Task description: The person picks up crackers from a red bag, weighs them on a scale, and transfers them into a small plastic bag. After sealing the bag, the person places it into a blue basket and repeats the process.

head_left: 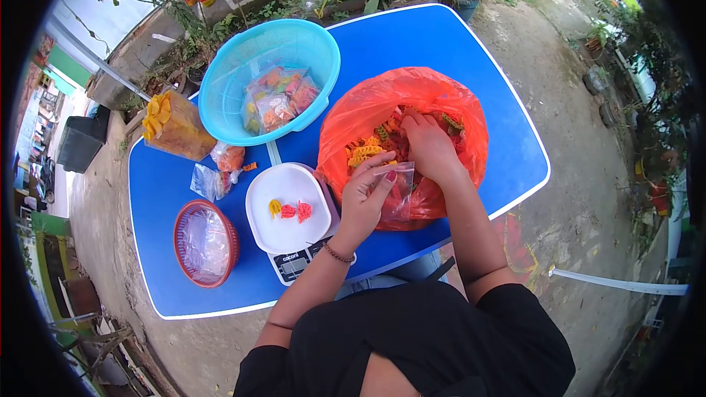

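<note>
Left hand [365, 195]: grip pinched on small clear plastic bag [398, 190] | right hand [429, 148]: inside orange plastic sack of coloured crackers [441, 99], grip state unclear | blue desk [412, 40]

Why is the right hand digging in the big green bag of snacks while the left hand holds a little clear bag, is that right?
Not quite: the big bag is orange, not green. The head view shows the right hand inside it and the left hand holding the little clear bag.

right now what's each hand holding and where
Left hand pinches a small clear bag by its open top edge. Right hand is down in the orange bag; its grasp is hidden.
</note>
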